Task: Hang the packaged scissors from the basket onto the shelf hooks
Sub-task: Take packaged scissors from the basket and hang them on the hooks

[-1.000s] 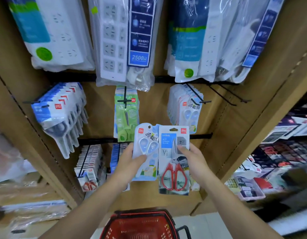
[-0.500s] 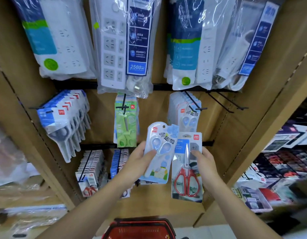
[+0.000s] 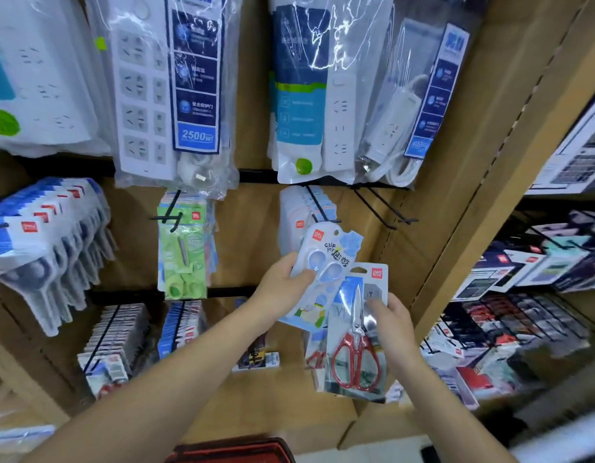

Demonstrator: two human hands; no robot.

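My left hand [image 3: 280,288] grips a pale blue pack of children's scissors [image 3: 326,262], tilted to the right, its top just under a black shelf hook [image 3: 317,203] that carries several like packs [image 3: 294,212]. My right hand [image 3: 391,324] holds a pack of red-handled scissors [image 3: 356,342] upright, with the thumb on its front; it overlaps the blue pack's lower right corner. The rim of the red basket [image 3: 232,451] shows at the bottom edge.
Bagged power strips [image 3: 169,95] hang along the top row. Green scissors packs [image 3: 184,252] and blue-carded scissors [image 3: 45,245] hang to the left, with bare hooks [image 3: 383,208] to the right. More packs hang on the lower row. A wooden shelf post [image 3: 483,195] stands on the right.
Both hands have moved up and to the right with their packs. The blue pack now tilts more and its top is close to the hook with like packs.
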